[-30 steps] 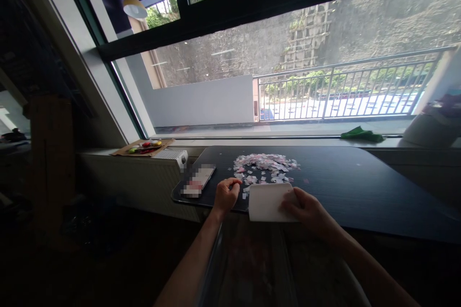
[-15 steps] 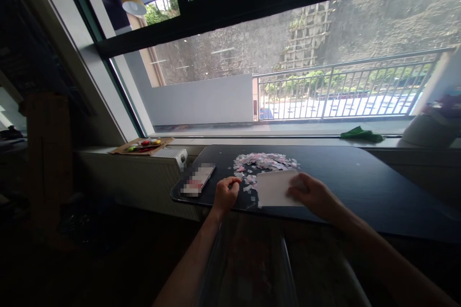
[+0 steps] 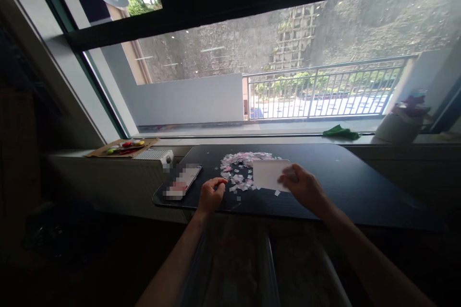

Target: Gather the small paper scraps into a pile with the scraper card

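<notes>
My right hand (image 3: 299,182) is closed on the right side of a white rectangular card (image 3: 268,174), its fingers a little blurred. The card is over the right part of a loose heap of small pale pink and white paper pieces (image 3: 248,157) and hides some of them. Near the front edge of the dark table (image 3: 345,177), my left hand (image 3: 212,195) is closed, thumb and fingers together. Whatever its fingertips may hold is too small to make out. A single paper piece (image 3: 277,193) lies just below the card.
A phone (image 3: 185,183), partly pixelated, lies at the table's left end. Beyond it are a radiator (image 3: 118,177) and a cardboard sheet (image 3: 93,150) with small colourful items. On the windowsill are a green cloth (image 3: 340,131) and a pale pot (image 3: 399,124).
The card in my right hand has moved away from the table's front edge and slightly right, uncovering a paper piece. My left hand stays closed in about the same place. The view has turned right.
</notes>
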Available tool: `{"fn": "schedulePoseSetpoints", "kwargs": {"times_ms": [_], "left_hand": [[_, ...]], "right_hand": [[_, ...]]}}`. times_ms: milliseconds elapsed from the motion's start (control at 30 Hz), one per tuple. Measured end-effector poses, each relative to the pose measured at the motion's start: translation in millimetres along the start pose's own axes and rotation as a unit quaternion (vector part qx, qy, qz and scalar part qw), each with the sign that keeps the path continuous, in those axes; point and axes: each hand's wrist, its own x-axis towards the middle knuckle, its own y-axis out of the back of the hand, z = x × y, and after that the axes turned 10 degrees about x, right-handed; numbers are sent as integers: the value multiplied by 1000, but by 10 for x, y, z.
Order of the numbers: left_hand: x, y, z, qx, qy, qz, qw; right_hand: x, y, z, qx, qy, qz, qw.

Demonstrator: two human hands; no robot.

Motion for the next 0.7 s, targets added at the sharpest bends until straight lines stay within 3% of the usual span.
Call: {"fn": "schedulePoseSetpoints", "kwargs": {"times_ms": [300, 533, 700], "left_hand": [[1, -26, -15, 8, -1, 7, 1000], [-8, -2, -5, 16, -6, 8, 1000], [-1, -20, -20, 21, -4, 8, 1000]], "right_hand": [[-89, 188, -41, -38, 9, 8, 999], [-18, 147, -60, -77, -5, 17, 997], [-102, 346, -94, -109, -6, 33, 993]]}}
